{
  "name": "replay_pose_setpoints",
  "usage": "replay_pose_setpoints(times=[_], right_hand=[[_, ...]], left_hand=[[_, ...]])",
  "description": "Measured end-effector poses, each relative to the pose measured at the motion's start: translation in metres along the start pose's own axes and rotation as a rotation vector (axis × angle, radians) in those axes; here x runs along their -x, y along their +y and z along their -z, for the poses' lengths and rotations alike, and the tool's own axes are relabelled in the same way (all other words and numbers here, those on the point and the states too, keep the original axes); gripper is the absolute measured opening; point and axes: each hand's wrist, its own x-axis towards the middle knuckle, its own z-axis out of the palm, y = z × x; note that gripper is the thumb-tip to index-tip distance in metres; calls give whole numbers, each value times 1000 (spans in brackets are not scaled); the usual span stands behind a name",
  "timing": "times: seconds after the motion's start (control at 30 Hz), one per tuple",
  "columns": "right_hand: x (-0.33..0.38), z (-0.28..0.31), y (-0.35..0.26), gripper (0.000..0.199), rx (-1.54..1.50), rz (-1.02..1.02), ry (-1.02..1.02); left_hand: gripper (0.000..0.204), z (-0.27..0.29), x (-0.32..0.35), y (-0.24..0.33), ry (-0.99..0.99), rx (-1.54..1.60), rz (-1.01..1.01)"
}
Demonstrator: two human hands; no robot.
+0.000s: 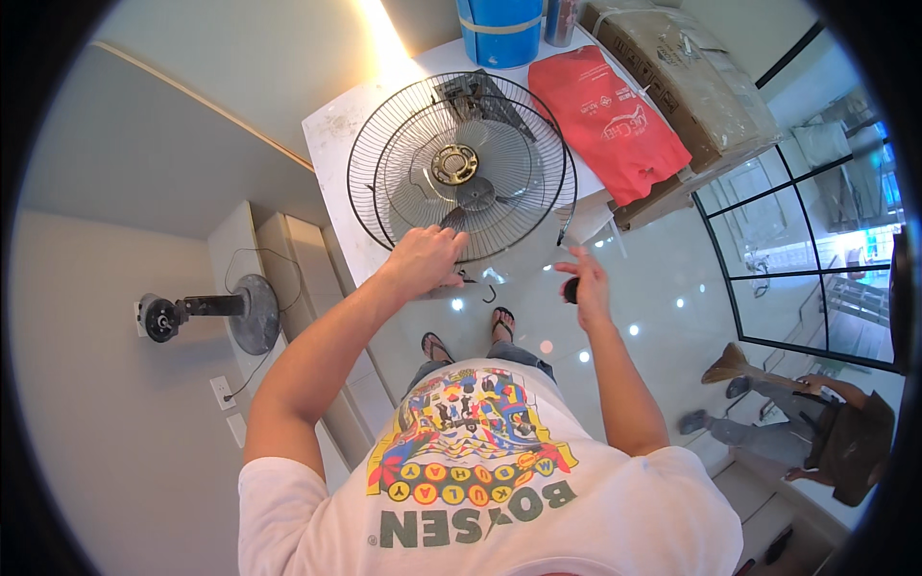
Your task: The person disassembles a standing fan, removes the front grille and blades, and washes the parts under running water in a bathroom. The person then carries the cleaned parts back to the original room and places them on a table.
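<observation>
A round black wire fan guard (461,168) lies on a white table (331,130), with a brass-coloured hub at its middle and the translucent fan blades under the wires. My left hand (423,259) grips the guard's near rim at the table's front edge. My right hand (584,283) hovers to the right of the guard, over the floor, closed on a small dark round part (570,290). A small dark clip (490,294) shows just below the guard's rim, between my hands.
A red bag (605,120), a wrapped cardboard box (672,82) and a blue container (499,34) stand at the table's far side. A fan stand with round base (245,312) lies on the left. Another person (807,422) sits at lower right by the glass wall.
</observation>
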Motion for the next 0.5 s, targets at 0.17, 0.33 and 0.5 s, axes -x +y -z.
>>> replay_pose_setpoints(times=[0.17, 0.33, 0.5], right_hand=[[-4, -2, -51, 37, 111, 199, 16], [-56, -48, -77, 32, 155, 244, -52], [-107, -80, -69, 38, 503, 412, -63]], left_hand=[[15, 18, -5, -12, 133, -55, -42], [10, 67, -11, -30, 351, -38, 32], [10, 116, -5, -46, 524, 18, 120]])
